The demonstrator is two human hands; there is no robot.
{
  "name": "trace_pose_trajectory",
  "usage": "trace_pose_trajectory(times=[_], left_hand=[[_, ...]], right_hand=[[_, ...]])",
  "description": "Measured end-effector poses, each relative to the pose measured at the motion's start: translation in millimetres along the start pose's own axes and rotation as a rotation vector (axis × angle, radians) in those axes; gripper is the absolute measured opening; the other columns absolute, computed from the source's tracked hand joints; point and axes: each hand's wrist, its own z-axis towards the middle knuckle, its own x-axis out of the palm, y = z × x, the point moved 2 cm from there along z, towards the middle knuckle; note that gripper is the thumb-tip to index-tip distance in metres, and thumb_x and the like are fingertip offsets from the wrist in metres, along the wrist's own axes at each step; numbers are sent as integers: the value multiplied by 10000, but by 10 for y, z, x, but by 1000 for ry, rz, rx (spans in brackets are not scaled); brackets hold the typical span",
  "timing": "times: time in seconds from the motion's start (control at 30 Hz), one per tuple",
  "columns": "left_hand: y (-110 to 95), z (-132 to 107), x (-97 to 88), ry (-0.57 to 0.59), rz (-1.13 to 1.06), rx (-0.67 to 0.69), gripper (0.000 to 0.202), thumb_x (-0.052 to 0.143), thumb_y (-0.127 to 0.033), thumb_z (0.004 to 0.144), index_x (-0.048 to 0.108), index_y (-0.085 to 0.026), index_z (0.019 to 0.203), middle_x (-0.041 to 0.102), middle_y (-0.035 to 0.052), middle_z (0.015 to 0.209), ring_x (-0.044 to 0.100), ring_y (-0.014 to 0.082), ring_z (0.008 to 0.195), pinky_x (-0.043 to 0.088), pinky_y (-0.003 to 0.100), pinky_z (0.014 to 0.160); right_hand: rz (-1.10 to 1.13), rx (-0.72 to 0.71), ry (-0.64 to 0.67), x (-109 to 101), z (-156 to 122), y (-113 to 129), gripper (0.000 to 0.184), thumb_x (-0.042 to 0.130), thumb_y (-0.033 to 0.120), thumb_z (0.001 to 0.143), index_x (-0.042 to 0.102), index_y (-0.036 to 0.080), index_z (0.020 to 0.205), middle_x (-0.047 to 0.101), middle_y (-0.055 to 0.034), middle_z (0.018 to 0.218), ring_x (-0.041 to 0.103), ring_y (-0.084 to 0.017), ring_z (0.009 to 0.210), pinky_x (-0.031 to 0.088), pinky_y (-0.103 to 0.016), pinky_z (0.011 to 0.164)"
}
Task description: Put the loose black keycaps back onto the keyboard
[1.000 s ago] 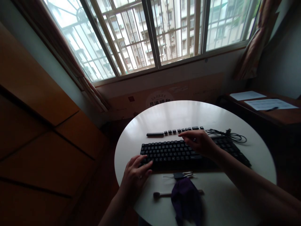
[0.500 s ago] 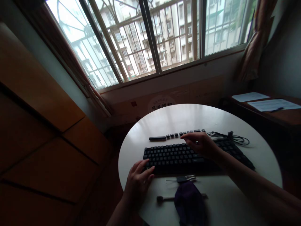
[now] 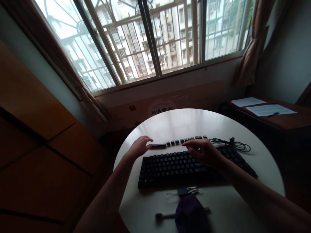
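A black keyboard (image 3: 170,165) lies across a round white table (image 3: 194,121). Behind it runs a row of loose black keycaps (image 3: 186,140), with a long black spacebar keycap (image 3: 159,145) at its left end. My left hand (image 3: 139,147) reaches past the keyboard's left end, and its curled fingertips touch the spacebar keycap. My right hand (image 3: 204,151) hovers palm down over the keyboard's far edge, fingers stretched toward the small keycaps, holding nothing I can see.
A coiled black cable (image 3: 230,145) lies behind the keyboard's right end. In front of the keyboard are a wire keycap puller (image 3: 186,191), a purple cloth (image 3: 190,216) and a small brush (image 3: 162,216). A side desk with papers (image 3: 267,110) stands to the right.
My left hand has left the keyboard's near left corner and moved forward to the spacebar keycap behind it. My right hand stays over the keyboard's far edge.
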Motion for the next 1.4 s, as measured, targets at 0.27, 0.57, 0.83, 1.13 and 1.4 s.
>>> trace_pose_trajectory(times=[0.27, 0.57, 0.83, 1.13, 1.4], left_hand=[[166, 234, 298, 172, -71, 21, 140, 674, -292, 765, 746, -262, 881, 724, 45, 938, 671, 279, 876, 510, 418, 855], [4, -235, -16, 27, -26, 34, 202, 583, -251, 900, 710, -205, 1050, 711, 63, 992, 656, 235, 887, 514, 363, 824], [-781, -1110, 152, -175, -93, 265, 248, 540, -197, 987, 664, -201, 1203, 702, 81, 1039, 648, 205, 905, 546, 340, 781], [-921, -1264, 445, -299, 11, 273, 234, 558, -139, 967, 662, -182, 1173, 689, 82, 1058, 605, 229, 954, 542, 403, 844], [-928, -1376, 531, -305, 13, 290, 209, 585, -163, 956, 685, -181, 1139, 657, 77, 976, 599, 215, 877, 540, 387, 791]], right_hand=[[-1, -10, -10, -37, 22, 7, 239, 571, 226, 920, 763, 175, 1053, 772, -59, 862, 669, -160, 660, 509, -274, 619], [-17, -104, 71, -19, -6, 92, 219, 568, 194, 923, 749, 187, 1047, 769, -45, 892, 697, -151, 727, 530, -271, 683], [-34, -174, 213, 75, -67, 309, 214, 626, 224, 924, 731, 191, 1108, 713, -36, 882, 635, -135, 702, 483, -257, 637], [-169, -165, 558, 176, -121, 406, 127, 765, 211, 832, 734, 232, 954, 705, -8, 964, 656, -149, 821, 450, -248, 705], [-249, -194, 646, 238, -137, 458, 86, 743, 193, 842, 699, 231, 905, 684, 15, 883, 619, -146, 803, 393, -244, 683]])
